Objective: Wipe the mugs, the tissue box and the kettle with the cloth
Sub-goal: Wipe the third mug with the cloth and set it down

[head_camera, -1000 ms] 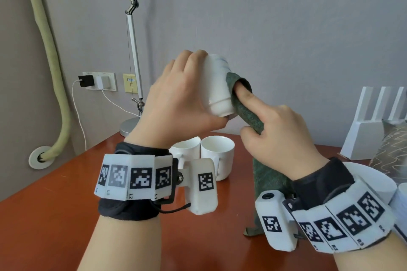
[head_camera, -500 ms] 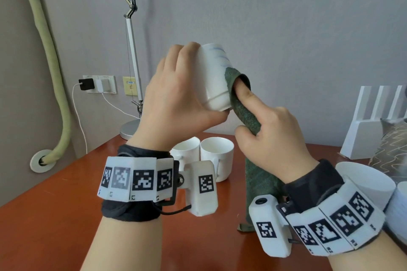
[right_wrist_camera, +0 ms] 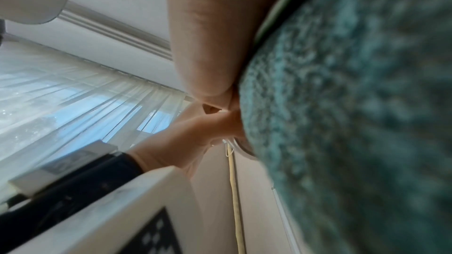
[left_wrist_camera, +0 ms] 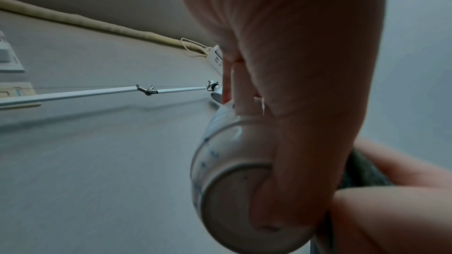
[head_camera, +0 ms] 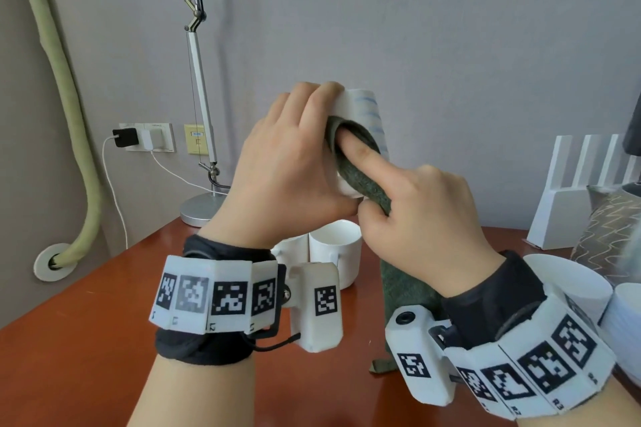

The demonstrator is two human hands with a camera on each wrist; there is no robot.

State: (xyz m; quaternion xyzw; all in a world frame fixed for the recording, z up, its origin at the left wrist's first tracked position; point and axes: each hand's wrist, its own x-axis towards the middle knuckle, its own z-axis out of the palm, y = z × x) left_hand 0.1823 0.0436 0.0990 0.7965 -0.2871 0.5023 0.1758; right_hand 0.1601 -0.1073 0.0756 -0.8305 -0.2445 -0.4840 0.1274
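My left hand point(head_camera: 291, 166) grips a white mug with blue marks point(head_camera: 371, 111) in the air above the table, fingers curled at its handle and thumb on its base point(left_wrist_camera: 220, 200). The right hand point(head_camera: 423, 218) holds a dark green cloth point(head_camera: 360, 170), and its index finger presses the cloth against the mug's near side. The rest of the cloth hangs down to the table and fills the right wrist view point(right_wrist_camera: 354, 103). Two plain white mugs point(head_camera: 336, 250) stand side by side on the red-brown table point(head_camera: 86, 340), below my hands.
A desk lamp with a round base point(head_camera: 201, 210) stands at the table's back left. A white router point(head_camera: 569, 198) and a patterned grey object point(head_camera: 607, 232) are at the back right. White round vessels point(head_camera: 572, 284) sit at the right edge, close to my right wrist.
The right index finger and cloth have slid from the mug's right side onto its near side. The mug has turned, so its blue marks now face right.
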